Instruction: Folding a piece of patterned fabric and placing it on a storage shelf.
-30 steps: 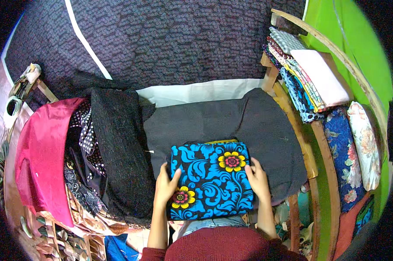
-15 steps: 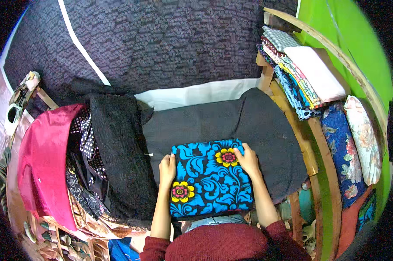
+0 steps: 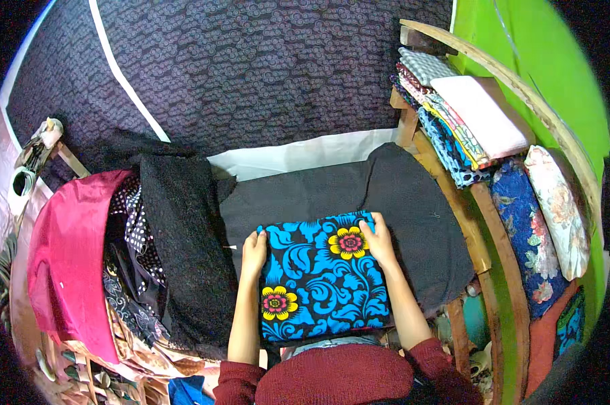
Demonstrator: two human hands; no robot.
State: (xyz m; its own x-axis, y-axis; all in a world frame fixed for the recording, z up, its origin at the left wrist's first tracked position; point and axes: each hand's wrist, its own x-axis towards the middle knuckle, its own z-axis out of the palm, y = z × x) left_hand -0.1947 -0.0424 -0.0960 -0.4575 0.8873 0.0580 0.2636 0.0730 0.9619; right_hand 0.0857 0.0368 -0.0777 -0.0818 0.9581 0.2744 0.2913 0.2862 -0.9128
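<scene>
A folded piece of printed fabric (image 3: 322, 280), black with blue leaf scrolls and yellow-and-pink flowers, lies flat in front of me at the near side of the black cloth-covered table (image 3: 298, 192). At its far left corner my left hand (image 3: 254, 251) is closed on the edge. My right hand (image 3: 378, 239) grips the far right corner, thumb on top near a yellow flower. The fingers under the fabric are hidden on both sides.
Left of the fabric are draped a black textured cloth (image 3: 187, 250), a dotted cloth (image 3: 139, 229) and a shiny pink cloth (image 3: 75, 260). Folded fabrics (image 3: 477, 115) are stacked on a wooden rack at the right, beside rolled floral cloths (image 3: 558, 209). A dark patterned cloth (image 3: 271, 67) hangs at the back.
Both hands and the folded fabric have shifted slightly away from me and to the left. The grip at both corners stays the same. The whole view has tilted a little.
</scene>
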